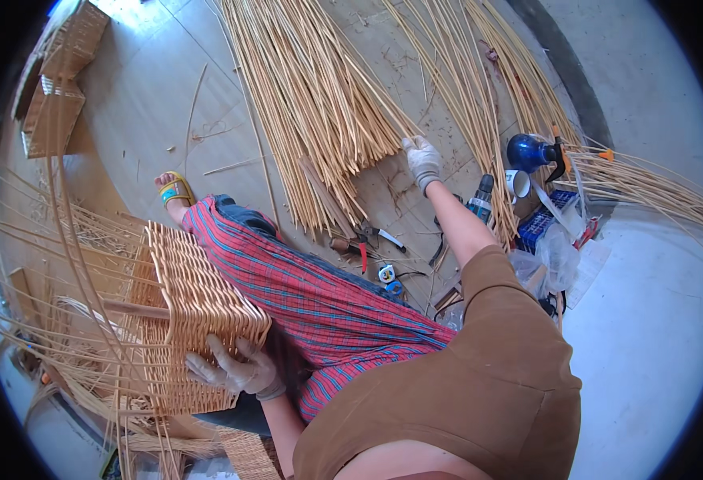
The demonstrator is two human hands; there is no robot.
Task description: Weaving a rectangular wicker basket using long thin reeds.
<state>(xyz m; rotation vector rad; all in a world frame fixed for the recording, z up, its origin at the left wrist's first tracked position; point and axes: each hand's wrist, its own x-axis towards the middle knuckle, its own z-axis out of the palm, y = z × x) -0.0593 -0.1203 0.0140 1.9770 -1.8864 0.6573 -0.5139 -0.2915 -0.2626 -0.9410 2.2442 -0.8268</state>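
Note:
A half-woven cane basket (199,288) with long loose stakes stands at my left side. My left hand (235,368), in a pale glove, grips its lower edge, fingers spread over the weave. My right hand (422,160), also gloved, reaches out and is closed on the end of a cane at the right side of a big bundle of loose canes (311,96) lying on the floor. My legs, under red checked cloth, lie between the basket and that bundle.
More canes (527,80) lie to the right, near a blue spray bottle (527,154), a drill (479,204), a white mug (518,183), a blue crate (539,224), pliers (375,240) and a tape measure (386,273). Woven pieces (59,120) are stacked at the upper left.

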